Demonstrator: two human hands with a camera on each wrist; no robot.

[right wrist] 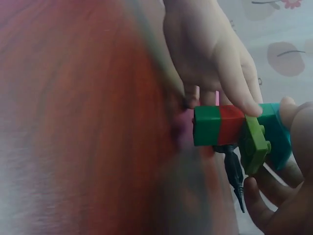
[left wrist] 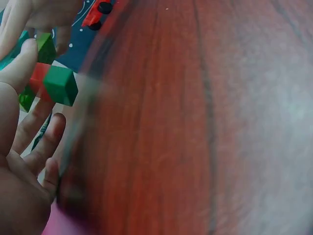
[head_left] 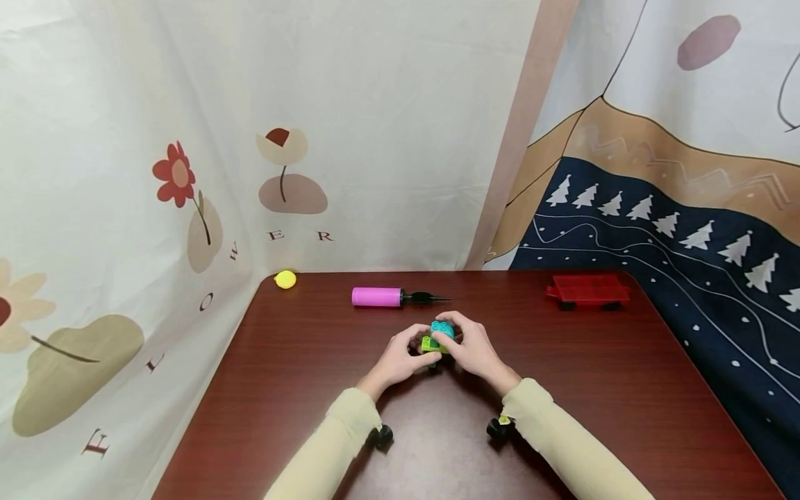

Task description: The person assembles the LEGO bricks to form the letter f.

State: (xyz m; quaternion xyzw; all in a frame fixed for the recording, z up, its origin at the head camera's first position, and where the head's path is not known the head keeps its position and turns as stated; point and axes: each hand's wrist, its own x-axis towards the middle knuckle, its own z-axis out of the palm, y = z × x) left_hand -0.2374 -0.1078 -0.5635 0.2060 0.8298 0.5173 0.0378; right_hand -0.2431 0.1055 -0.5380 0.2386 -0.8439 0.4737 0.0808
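Both hands hold a small stack of toy building bricks above the middle of the table. In the right wrist view the stack shows a dark green brick [right wrist: 206, 126], a red brick [right wrist: 231, 126], a lime plate [right wrist: 254, 147] and a teal brick [right wrist: 278, 139], joined in a row. My left hand [head_left: 400, 357] pinches the lime and red part between thumb and fingers. At the teal end, my right hand [head_left: 473, 348] grips with its thumb in front and fingers behind. Fingers cover parts of the stack in the head view.
A purple balloon pump [head_left: 378, 297] with a black nozzle lies beyond the hands. Near the back left corner of the brown table [head_left: 300, 389] is a yellow lemon [head_left: 285, 279]. A red toy wagon [head_left: 587, 289] stands at the back right. Printed curtains hang behind.
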